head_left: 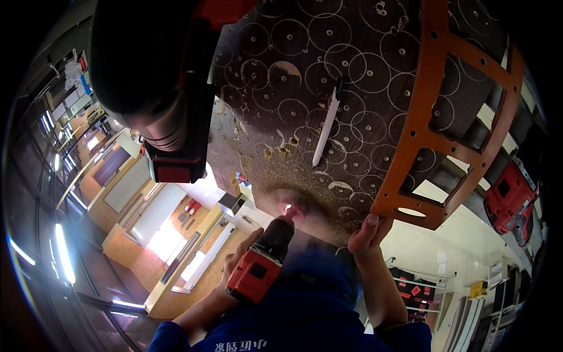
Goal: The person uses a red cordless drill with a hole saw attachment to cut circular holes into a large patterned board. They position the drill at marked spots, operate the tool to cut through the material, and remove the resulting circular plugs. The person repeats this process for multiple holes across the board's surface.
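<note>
While left hand point(237, 255) clamps drill point(258, 273) and right hand point(368, 236) pinches orange frame point(412, 117), board point(363, 152) looks well drilled, remainder unclear.

Across your blue shirt point(305, 308) runs a short row of white characters point(240, 345), upside down in this view and the clearest writing you have here. Off to your right, the black cases point(403, 297) carry bright red label patches point(416, 290), their print too small to read. You cannot make out the dark marks on the yellow box point(478, 288), nor any marking on your red drill point(256, 271).
</note>
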Demonstrator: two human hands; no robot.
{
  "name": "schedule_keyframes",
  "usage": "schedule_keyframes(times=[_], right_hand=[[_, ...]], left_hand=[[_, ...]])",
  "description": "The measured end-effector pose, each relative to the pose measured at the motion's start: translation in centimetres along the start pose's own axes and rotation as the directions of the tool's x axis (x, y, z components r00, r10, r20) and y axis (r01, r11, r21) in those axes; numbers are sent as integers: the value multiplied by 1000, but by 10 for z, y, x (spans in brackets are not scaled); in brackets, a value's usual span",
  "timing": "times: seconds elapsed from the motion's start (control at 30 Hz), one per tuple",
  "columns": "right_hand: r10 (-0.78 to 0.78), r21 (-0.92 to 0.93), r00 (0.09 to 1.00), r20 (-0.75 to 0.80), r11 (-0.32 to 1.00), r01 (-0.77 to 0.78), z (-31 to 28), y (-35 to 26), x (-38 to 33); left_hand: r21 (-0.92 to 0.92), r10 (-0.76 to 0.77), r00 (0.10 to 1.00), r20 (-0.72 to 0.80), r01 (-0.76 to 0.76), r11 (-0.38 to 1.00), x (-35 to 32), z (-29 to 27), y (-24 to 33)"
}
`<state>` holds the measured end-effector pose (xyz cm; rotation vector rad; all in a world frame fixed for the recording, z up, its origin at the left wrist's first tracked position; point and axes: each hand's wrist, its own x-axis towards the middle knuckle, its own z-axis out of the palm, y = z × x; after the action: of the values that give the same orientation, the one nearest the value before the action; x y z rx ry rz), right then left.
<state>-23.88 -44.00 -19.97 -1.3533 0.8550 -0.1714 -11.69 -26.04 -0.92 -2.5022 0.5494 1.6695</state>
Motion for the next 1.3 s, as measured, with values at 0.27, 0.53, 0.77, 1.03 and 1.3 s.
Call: schedule_keyframes(times=[0.27, 0.53, 0.77, 1.03, 1.3], right_hand=[[-23, 6, 999, 24, 1000, 23, -1, -2, 3], [19, 32, 1000, 15, 999, -20, 0, 1, 4], [29, 91, 999, 45, 995, -33, -4, 2, 0], [78, 114, 997, 13, 990, -79, 0, -16, 11], [-82, 76, 991, -103, 993, 90, 0, -26, 25]], left_hand=[[-26, 98, 985, -139, -103, 994, 1, 2, 0], [-75, 53, 985, -164, -66, 995, 0, 8, 0], [-147, 33, 997, -67, -42, 988, 1, 19, -13], [-310, -67, 991, -113, 29, 950, -3, 12, -12], [-571, -202, 977, 63, 201, 796, -7, -10, 22]])
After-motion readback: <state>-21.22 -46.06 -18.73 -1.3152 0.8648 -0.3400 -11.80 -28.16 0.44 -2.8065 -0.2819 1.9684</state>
